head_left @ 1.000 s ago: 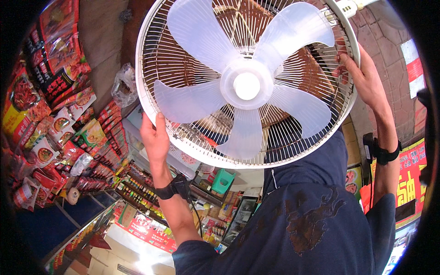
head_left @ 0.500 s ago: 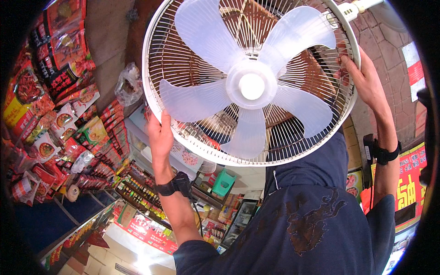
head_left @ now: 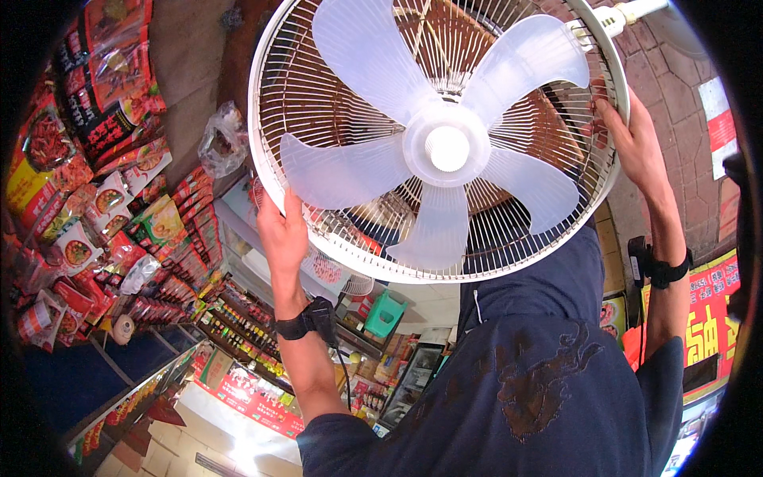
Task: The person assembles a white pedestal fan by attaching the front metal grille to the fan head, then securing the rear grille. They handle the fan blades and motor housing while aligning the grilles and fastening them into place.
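Observation:
Both my hands hold a fan head by the white rim of its round wire cage (head_left: pixel 556 243). Milky plastic blades (head_left: pixel 358 171) and a white hub cap (head_left: pixel 447 149) face up, with no grille over them. My left hand (head_left: pixel 284 238) is closed around the lower left of the rim, thumb on the near side and fingers mostly behind. At the right edge, my right hand (head_left: pixel 638 147) grips the rim, its fingertips showing through the wires. The fan's back is hidden by the blades and cage.
Red food packets (head_left: pixel 79 246) crowd the left side. A clear plastic bag (head_left: pixel 222 143) lies beside the fan. Behind are a green plastic stool (head_left: pixel 386 312) and shelves of bottles (head_left: pixel 250 330). Brick paving (head_left: pixel 675 111) and a red-and-yellow sign (head_left: pixel 707 326) are at the right.
The fan head has tilted slightly, and its hub and blades have shifted a little to the right and up. Both hands keep their hold on the rim.

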### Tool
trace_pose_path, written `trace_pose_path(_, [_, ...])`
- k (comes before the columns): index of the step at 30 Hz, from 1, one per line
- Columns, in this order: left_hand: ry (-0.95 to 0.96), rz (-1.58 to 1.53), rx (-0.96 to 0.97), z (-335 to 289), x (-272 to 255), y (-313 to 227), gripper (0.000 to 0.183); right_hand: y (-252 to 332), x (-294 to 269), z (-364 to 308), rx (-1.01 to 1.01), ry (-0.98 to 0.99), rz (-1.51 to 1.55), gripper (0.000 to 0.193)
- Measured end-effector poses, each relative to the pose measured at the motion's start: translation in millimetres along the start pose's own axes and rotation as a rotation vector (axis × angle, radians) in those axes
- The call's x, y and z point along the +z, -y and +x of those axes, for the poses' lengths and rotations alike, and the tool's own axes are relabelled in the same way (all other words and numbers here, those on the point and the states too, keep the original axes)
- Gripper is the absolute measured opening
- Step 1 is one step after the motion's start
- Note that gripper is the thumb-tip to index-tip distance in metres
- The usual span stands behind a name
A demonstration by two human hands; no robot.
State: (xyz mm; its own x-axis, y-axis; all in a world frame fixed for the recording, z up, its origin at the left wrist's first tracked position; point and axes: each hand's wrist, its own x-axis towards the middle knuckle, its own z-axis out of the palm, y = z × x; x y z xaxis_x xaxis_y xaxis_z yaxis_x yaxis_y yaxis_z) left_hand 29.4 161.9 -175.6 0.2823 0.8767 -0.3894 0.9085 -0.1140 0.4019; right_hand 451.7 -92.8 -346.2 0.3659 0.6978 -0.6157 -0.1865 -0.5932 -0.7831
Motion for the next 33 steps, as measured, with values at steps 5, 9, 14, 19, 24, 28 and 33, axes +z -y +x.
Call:
trace_pose_path(5, [0.026, -0.026, -0.047, 4, -2, -2, 0.029, -3, -4, 2, 0.000, 0.021, -0.014, 0.036])
trace_pose_path(9, [0.012, -0.032, -0.046, 2, -1, -4, 0.029, -6, -3, 2, -0.032, 0.020, -0.054, 0.037])
trace_pose_path(14, [-0.019, 0.017, -0.022, -1, 1, -6, 0.029, -3, -1, 1, 0.003, 0.015, 0.003, 0.037])
trace_pose_path(19, [0.047, -0.165, -0.121, 0, -1, 0, 0.032, 0, 0, 2, -0.009, 0.019, -0.019, 0.038])
trace_pose_path(24, [0.137, -0.268, -0.132, -2, -4, 1, 0.033, -5, 0, 5, -0.031, 0.015, -0.011, 0.039])
trace_pose_path(28, [0.128, -0.436, -0.163, -6, -6, -1, 0.036, -10, -3, 3, -0.017, 0.029, 0.023, 0.040])
trace_pose_path(33, [0.169, -0.520, -0.319, -18, -14, 3, 0.041, -11, -2, 0, -0.048, 0.033, 0.005, 0.040])
